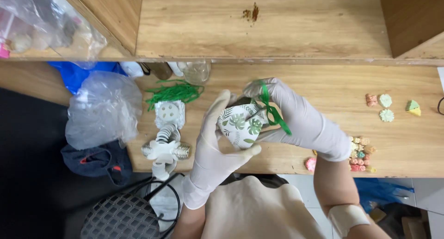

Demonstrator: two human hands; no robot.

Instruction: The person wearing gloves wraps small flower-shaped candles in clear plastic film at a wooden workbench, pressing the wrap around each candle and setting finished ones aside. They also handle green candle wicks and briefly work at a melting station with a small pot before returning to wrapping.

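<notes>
A long pale wooden workbench (407,146) runs left to right, with bare board between the hands and its right end. At its left edge sits a crumpled clear plastic bag (104,107); what it holds cannot be made out. Over the front edge, the gloved left hand (215,149) cups a small white leaf-printed paper box (240,125), tilted up and right. The gloved right hand (296,116) pinches a thin green ribbon (273,112) at its top.
</notes>
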